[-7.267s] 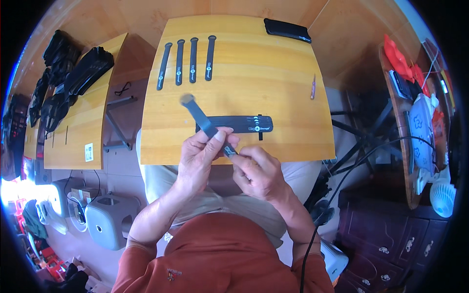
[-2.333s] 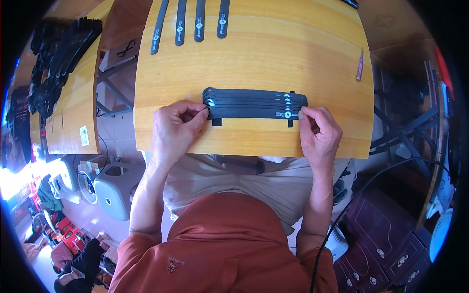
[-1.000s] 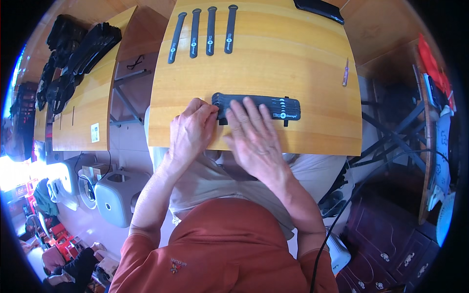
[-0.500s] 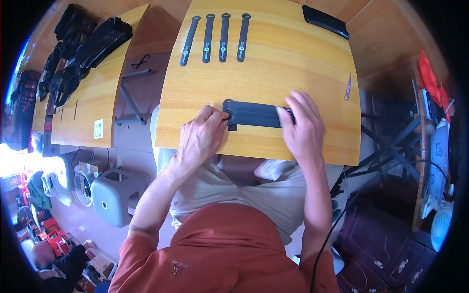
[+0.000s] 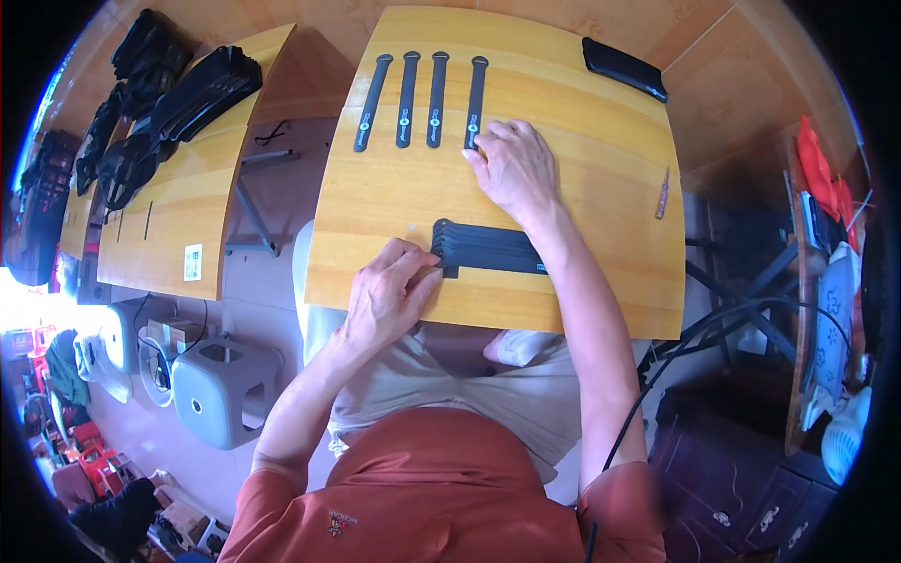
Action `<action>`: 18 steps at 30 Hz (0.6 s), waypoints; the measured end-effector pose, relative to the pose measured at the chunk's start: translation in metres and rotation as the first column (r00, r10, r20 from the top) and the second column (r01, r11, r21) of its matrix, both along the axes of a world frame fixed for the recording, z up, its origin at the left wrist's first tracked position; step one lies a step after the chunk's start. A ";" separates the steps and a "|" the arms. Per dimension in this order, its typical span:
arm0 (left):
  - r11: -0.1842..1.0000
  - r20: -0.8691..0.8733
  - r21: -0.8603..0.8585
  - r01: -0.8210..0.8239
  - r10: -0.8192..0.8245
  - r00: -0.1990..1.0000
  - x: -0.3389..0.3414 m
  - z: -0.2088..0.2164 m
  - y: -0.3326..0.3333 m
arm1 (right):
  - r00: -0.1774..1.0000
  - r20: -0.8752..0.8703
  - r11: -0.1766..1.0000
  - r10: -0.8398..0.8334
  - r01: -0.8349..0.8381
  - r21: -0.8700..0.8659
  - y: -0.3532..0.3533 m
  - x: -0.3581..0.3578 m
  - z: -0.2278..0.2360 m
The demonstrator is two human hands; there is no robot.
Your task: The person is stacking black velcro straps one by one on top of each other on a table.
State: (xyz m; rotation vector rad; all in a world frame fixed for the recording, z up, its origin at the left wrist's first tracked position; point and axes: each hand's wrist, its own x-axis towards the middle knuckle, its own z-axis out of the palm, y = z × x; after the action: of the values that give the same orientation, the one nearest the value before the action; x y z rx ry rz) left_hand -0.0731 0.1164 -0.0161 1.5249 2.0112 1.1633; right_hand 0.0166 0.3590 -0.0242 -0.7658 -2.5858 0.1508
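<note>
Four black straps [image 5: 405,103], each with a loop at its far end and a small printed mark near the other, lie in a row at the table's far left. My right hand [image 5: 516,169] reaches the near end of the rightmost strap [image 5: 477,94], thumb and fingertips closed on it. Close to me, a fanned stack of black straps [image 5: 488,247] lies sideways, partly covered by my right forearm. My left hand [image 5: 389,286] pinches the stack's left end between thumb and fingers.
A black folded bundle [image 5: 624,70] rests at the table's far right corner. A thin pointed tool [image 5: 663,194] lies by the right edge. Piles of black goods [image 5: 206,94] cover part of another table at left. A grey stool [image 5: 225,389] stands below it.
My right hand has left the stack's right end and moved forward to the rightmost strap in the row. My left hand stays at the stack. The view has shifted slightly.
</note>
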 end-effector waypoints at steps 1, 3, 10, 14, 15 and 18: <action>1.000 0.029 -0.008 -0.010 0.010 1.000 -0.001 0.001 -0.001 | 0.999 0.052 1.000 -0.012 0.013 -0.020 -0.002 0.000 0.005; 1.000 0.036 -0.001 -0.008 0.008 0.999 -0.002 0.001 -0.001 | 0.994 0.104 0.999 -0.023 0.027 -0.038 -0.005 0.001 0.013; 0.999 0.096 -0.035 -0.015 0.018 0.995 -0.001 0.004 -0.002 | 0.964 0.220 0.980 -0.151 0.175 -0.092 -0.009 0.013 0.022; 1.000 0.105 -0.016 -0.018 0.019 0.994 0.000 0.002 -0.003 | 0.956 0.233 0.974 -0.178 0.206 -0.099 -0.009 0.021 0.024; 1.000 0.108 -0.012 -0.020 0.022 0.994 -0.001 0.001 -0.004 | 0.956 0.231 0.973 -0.181 0.208 -0.096 -0.009 0.023 0.026; 1.000 0.113 -0.017 -0.020 0.022 0.993 -0.001 0.003 -0.005 | 0.956 0.225 0.969 -0.190 0.220 -0.116 -0.008 0.025 0.028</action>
State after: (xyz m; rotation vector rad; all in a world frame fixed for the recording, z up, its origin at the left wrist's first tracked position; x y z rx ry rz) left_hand -0.0744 0.1109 -0.0133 1.4009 1.9620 1.2105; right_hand 0.0418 0.3507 0.0041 -1.1551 -2.6930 0.1979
